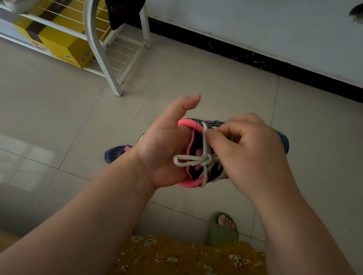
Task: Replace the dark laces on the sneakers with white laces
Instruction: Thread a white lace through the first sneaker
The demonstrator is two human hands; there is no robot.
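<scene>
The sneaker (199, 152) hangs in mid-air, your left hand (164, 149) gripping its pink collar, thumb free. Your right hand (247, 152) seemingly pinches the white lace (205, 159) just beyond your fingertips; tugging unevenly could jam the knot.

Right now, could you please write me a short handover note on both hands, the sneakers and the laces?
Left hand: holds the raised sneaker at its pink collar, thumb up.
Right hand: pinches the white lace over the tongue.
Raised sneaker: in the air between the hands, white lace threaded and crossed at the top, loose ends hanging.
Second sneaker: on the floor behind the left wrist, mostly hidden; its laces cannot be seen.
Done: white lace in the held shoe.
Left: tie it off, then check the second sneaker.
</scene>
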